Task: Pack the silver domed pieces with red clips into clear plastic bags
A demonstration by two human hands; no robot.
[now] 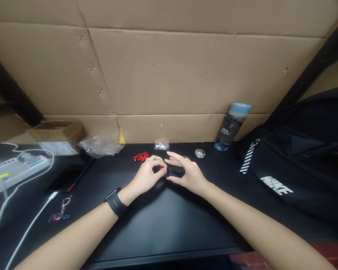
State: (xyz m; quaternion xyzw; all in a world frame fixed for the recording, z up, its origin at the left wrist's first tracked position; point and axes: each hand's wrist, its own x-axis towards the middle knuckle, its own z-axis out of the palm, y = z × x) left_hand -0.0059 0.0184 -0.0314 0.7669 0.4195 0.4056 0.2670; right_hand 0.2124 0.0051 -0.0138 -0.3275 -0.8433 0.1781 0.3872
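Note:
Both my hands meet over the black desk around a small, thin dark piece with red bits point(168, 170), seen nearly edge-on. The thumb and fingertips of my left hand point(147, 174) pinch it from the left. From the other side, my right hand point(192, 174) curves around it, thumb at its lower edge and a fingertip at its upper edge, with the index finger raised. What exactly the piece is, I cannot make out. Just beyond my left hand lies a heap of red cord point(141, 156). A small clear plastic bag point(162, 144) rests behind the hands, and a round silvery object point(199, 153) sits beyond my right hand.
A water bottle point(230, 127) stands at the back right beside a black backpack point(304, 157). On the left are a cardboard box point(58, 137), crumpled plastic point(100, 146), a power strip point(17, 172), a white cable point(31, 227), a phone point(66, 178) and a keychain point(59, 217). Cardboard lines the back.

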